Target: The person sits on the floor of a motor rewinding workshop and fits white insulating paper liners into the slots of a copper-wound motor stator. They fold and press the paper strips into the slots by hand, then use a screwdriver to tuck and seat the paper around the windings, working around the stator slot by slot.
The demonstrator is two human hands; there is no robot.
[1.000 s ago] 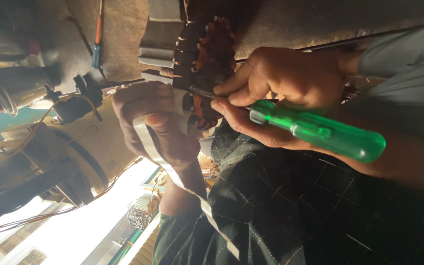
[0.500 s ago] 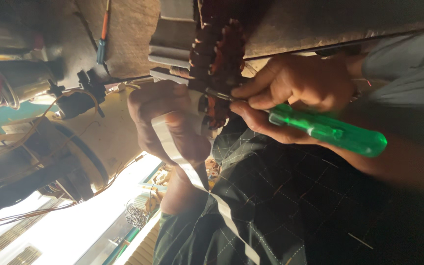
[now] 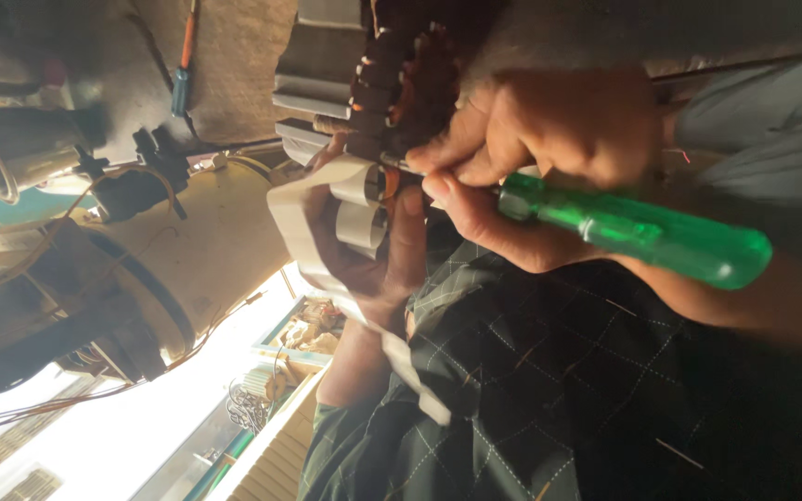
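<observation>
No packages, labels, signs or screens that we can make out.

We see nothing boxed, wrapped or printed anywhere in the view, and no display of any kind. The nearest thing to it is a pale strip of paper [image 3: 308,223] at the centre, curled and plain on the side that faces us, with no marking that we can tell. Far off at the lower middle, in the bright area, small cluttered shapes sit on a ledge, but they are too small and washed out for us to tell whether any of them is a package.
</observation>
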